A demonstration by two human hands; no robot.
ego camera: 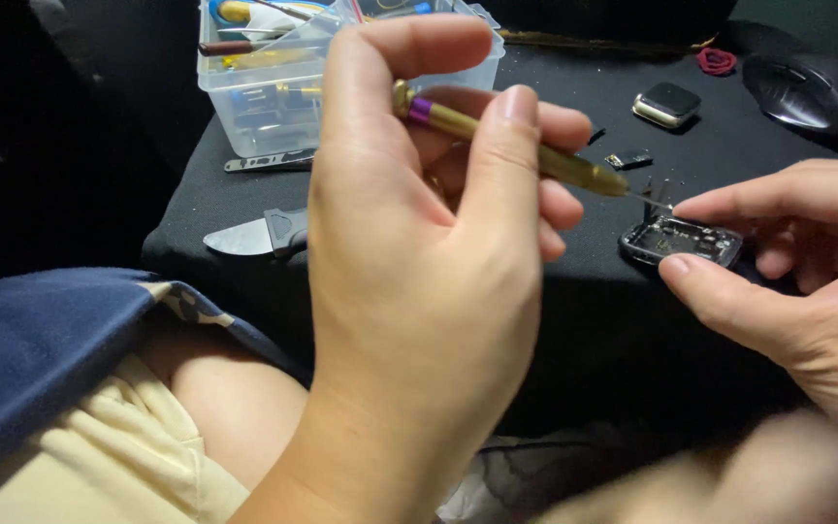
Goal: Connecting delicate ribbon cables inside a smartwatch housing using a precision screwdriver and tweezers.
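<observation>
Head view. The left hand is holding a brass-coloured precision screwdriver with a purple ring near its cap; its fingers are closing around the handle, the index finger resting over the cap end. The screwdriver is slanting down to the right, and its thin tip is meeting the upper edge of an opened smartwatch case, whose inner parts are showing. The right hand is steadying this case at the front part of the black tabletop, its fingers gripping it: the thumb is pressing the near edge and the index finger is lying along the far edge. A second, closed smartwatch body is lying farther back, well apart. A clear plastic box of tools is standing at the far left, with a grey-handled blade lying near the left edge. A dark computer mouse is resting at the far right.
</observation>
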